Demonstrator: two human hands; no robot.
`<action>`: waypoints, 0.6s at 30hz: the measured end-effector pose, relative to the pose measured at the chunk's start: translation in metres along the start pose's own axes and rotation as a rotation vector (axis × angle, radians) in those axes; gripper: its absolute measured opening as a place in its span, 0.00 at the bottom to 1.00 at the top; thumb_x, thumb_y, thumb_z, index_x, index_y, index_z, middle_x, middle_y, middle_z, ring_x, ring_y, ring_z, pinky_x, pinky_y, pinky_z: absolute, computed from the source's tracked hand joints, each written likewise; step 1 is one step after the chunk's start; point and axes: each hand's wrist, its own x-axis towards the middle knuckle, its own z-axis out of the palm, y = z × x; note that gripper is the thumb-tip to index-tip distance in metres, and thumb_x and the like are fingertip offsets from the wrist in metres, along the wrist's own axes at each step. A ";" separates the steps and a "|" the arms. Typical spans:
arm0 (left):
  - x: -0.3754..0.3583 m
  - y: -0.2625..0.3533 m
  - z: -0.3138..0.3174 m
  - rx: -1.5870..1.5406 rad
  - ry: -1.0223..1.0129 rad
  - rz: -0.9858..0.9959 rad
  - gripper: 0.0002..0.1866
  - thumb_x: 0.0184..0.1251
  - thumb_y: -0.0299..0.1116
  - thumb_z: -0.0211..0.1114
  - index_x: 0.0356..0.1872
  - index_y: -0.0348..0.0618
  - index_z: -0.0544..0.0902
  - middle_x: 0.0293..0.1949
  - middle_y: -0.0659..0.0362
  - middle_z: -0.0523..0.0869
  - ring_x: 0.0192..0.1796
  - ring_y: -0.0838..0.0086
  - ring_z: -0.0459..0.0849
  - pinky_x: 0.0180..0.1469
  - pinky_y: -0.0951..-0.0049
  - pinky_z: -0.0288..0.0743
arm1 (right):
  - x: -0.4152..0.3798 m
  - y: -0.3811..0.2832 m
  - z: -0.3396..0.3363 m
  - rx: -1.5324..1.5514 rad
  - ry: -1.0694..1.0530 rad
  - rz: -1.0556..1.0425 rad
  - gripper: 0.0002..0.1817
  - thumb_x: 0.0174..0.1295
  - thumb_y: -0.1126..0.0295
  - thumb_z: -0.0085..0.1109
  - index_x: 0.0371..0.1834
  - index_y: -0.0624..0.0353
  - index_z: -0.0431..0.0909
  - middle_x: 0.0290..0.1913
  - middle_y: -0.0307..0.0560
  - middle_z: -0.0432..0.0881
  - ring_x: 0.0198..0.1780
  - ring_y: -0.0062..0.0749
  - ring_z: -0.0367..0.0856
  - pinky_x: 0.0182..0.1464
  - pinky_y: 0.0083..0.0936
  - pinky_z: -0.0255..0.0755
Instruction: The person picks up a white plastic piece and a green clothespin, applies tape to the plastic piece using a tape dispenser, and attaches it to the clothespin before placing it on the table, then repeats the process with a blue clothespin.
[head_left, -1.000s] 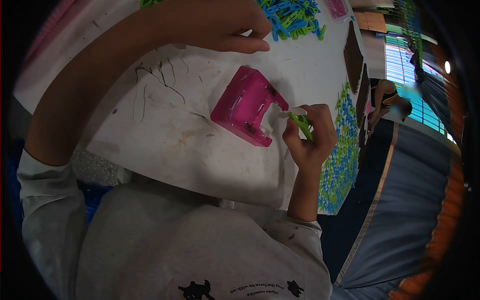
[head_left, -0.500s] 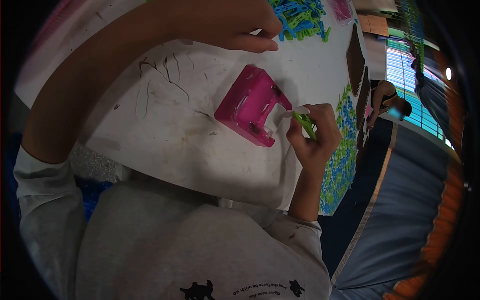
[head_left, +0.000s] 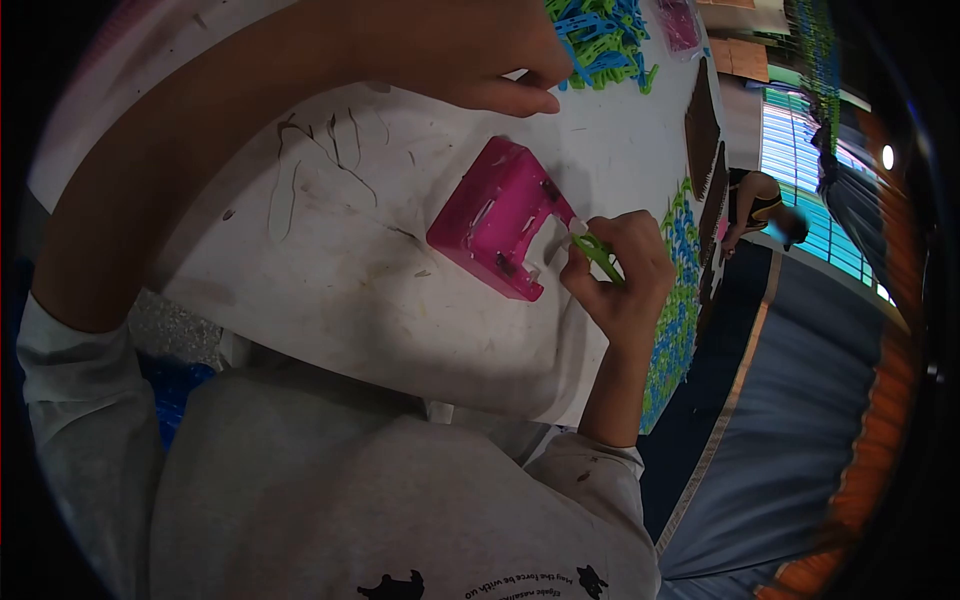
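My right hand (head_left: 632, 272) pinches a green plastic clothespin (head_left: 597, 256) at the notched side of a pink plastic block (head_left: 490, 215). A small whitish piece (head_left: 577, 230) shows at the clothespin's end, close to the block. The block rests on the white table, with dark marks around its notch. Above it in the view, my left hand (head_left: 500, 60) is closed, its fingers curled and thumb extended beside a heap of blue and green clothespins (head_left: 605, 45). What its fingers hold, if anything, is hidden.
Many blue and green clothespins (head_left: 672, 300) are spread along the table's right side, next to brown boards (head_left: 703, 125). A pink container (head_left: 678, 28) stands beyond the heap. Wires (head_left: 340, 150) lie on the white table (head_left: 330, 270). Another person (head_left: 760, 205) bends over farther back.
The green clothespin has tilted and moved slightly left, nearer the pink block, with my right hand. My left hand has shifted slightly down and right. The view has moved a little.
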 end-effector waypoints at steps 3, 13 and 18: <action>-0.004 0.000 -0.001 0.014 0.002 0.022 0.09 0.65 0.35 0.67 0.28 0.44 0.80 0.21 0.60 0.75 0.23 0.70 0.77 0.26 0.69 0.68 | 0.001 0.000 0.001 -0.010 -0.010 -0.038 0.16 0.33 0.78 0.67 0.31 0.60 0.80 0.24 0.44 0.75 0.28 0.39 0.73 0.33 0.32 0.66; -0.005 0.000 -0.001 0.022 -0.023 0.037 0.09 0.65 0.36 0.67 0.28 0.44 0.80 0.21 0.60 0.75 0.23 0.70 0.77 0.26 0.69 0.68 | -0.001 0.003 -0.002 -0.015 -0.084 -0.044 0.16 0.33 0.77 0.68 0.31 0.60 0.80 0.25 0.43 0.75 0.28 0.38 0.73 0.33 0.32 0.65; -0.005 0.000 -0.002 0.023 -0.034 0.050 0.09 0.65 0.36 0.67 0.28 0.44 0.80 0.21 0.60 0.75 0.23 0.70 0.77 0.26 0.68 0.68 | -0.003 0.004 -0.001 -0.029 -0.103 -0.040 0.17 0.32 0.76 0.69 0.31 0.59 0.80 0.25 0.42 0.75 0.28 0.37 0.73 0.34 0.32 0.65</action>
